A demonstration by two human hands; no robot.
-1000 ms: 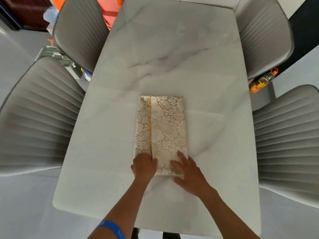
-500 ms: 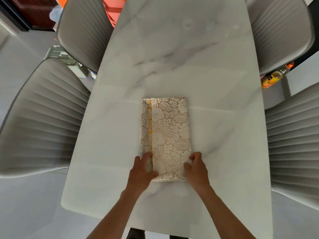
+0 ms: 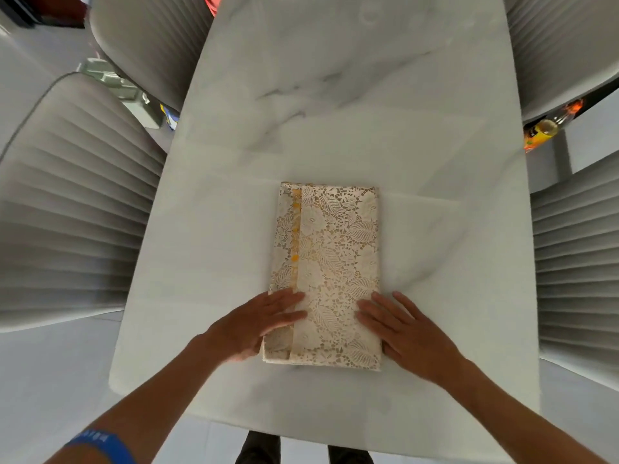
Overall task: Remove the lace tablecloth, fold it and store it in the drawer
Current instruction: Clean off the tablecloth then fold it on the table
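The cream lace tablecloth [image 3: 330, 262] lies folded into a narrow rectangle on the white marble table [image 3: 335, 112], with an orange-dotted edge running down its left part. My left hand [image 3: 258, 324] rests flat on the cloth's near left corner, fingers spread and pointing right. At the near right edge my right hand [image 3: 402, 329] lies flat too, its fingers on the lace and its palm on the table. Neither hand grips the cloth. No drawer is in view.
Grey ribbed chairs stand close on both sides: two on the left [image 3: 67, 202] [image 3: 147, 45] and two on the right [image 3: 579, 256] [image 3: 562, 45]. A yellow bottle [image 3: 546, 127] sits on the floor beyond the right edge. The table's near edge is just below my hands.
Both hands have flattened and spread apart on the cloth's near corners; half a second ago their fingers were curled at its near end. The view has moved closer.
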